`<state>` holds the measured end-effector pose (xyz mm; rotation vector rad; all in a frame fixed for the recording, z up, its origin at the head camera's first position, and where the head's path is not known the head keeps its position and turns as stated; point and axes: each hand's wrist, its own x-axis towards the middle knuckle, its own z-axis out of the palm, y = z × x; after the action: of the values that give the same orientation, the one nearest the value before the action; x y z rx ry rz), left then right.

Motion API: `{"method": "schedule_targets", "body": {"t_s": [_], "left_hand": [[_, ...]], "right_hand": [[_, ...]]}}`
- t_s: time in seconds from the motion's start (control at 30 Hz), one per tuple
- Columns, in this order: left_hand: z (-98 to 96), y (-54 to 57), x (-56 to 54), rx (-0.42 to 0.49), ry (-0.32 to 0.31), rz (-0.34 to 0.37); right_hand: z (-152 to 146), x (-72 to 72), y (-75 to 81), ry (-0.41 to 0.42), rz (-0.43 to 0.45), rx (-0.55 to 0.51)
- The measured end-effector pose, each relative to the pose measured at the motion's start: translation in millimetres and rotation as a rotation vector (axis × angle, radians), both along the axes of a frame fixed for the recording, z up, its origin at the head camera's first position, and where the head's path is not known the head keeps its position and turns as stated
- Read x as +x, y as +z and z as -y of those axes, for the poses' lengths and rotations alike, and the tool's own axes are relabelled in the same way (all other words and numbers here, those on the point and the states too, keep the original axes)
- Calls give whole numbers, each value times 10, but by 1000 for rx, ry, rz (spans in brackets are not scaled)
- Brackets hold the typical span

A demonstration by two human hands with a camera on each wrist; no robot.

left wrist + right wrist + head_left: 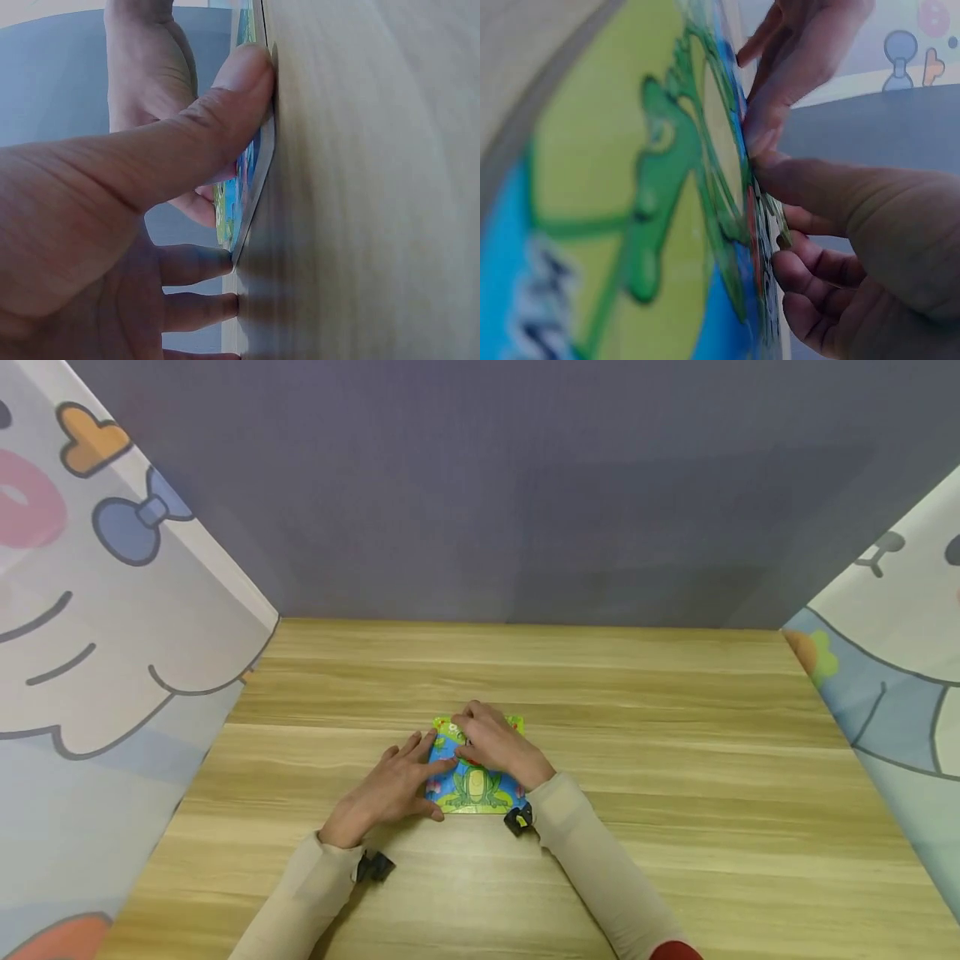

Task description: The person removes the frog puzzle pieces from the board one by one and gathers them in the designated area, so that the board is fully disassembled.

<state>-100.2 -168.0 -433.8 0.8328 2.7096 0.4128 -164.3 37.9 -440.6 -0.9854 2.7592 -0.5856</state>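
Observation:
A flat picture puzzle (476, 785) with a green frog on blue lies on the table; the left wrist view shows its thin board edge-on. My left hand (390, 787) rests at its left side with fingers spread, the thumb (240, 75) against the near edge and the index finger reaching over the picture. Above the frog's head is my right hand (495, 745). Its thumb and curled fingers pinch a small, tilted green puzzle piece (784, 238), seen in the right wrist view. The fingers hide much of that piece and the frog's face.
The wood-grain table (675, 760) extends around the puzzle. A grey panel (480, 493) stands behind it, and cartoon-printed walls (97, 635) flank both sides. Small black devices (373, 866) sit at both wrists.

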Motion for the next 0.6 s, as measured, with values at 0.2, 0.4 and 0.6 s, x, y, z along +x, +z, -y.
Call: {"method": "schedule_targets", "body": {"t_s": [0.2,0.4,0.6], "left_hand": [[-1,8,5,-12,1,2],[2,12,8,-10,-2,-5],[3,14,9,-3,0,-1]], "right_hand": [[-43,-17,-16,-56,159,-79],[-57,-34,-20,-63,192,-108],[-59,-23,-10,-55,163,-80]]}}
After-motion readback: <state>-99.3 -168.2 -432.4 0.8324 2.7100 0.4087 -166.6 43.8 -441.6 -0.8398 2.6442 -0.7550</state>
